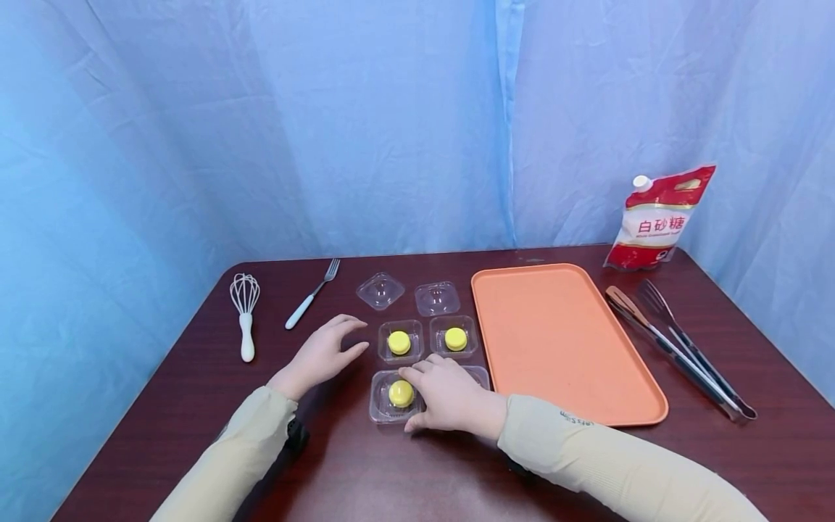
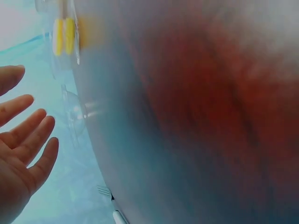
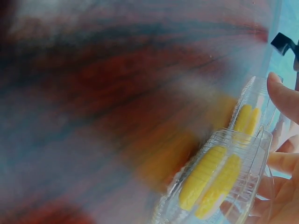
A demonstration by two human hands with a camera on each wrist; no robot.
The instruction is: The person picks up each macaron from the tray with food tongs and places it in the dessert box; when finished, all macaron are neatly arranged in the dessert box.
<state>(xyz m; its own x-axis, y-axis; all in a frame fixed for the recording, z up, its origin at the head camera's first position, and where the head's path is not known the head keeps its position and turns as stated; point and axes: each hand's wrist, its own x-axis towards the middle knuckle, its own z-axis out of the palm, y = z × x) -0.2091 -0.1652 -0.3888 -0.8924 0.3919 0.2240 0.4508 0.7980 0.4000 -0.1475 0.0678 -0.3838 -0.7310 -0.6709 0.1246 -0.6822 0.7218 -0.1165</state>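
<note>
My right hand (image 1: 450,395) reaches over the front row of clear plastic boxes, fingers spread and bent, close against a front box (image 1: 379,413). That box holds a yellow macaron (image 1: 401,394). Part of another clear box (image 1: 479,375) shows behind the hand. In the right wrist view, a yellow macaron (image 3: 203,177) stands in the nearer box, with the fingers (image 3: 285,161) beyond it; firm contact is unclear. My left hand (image 1: 326,353) hovers at the left, fingers apart and holding nothing. Beside it, two back boxes (image 1: 420,337) (image 1: 475,335) each hold a yellow macaron.
Two clear lids (image 1: 375,297) (image 1: 438,303) lie behind the boxes. An orange tray (image 1: 554,341) is at their right, with tongs (image 1: 691,355) and a sugar pouch (image 1: 659,217) beyond. A fork (image 1: 309,299) and whisk (image 1: 246,326) lie at the left.
</note>
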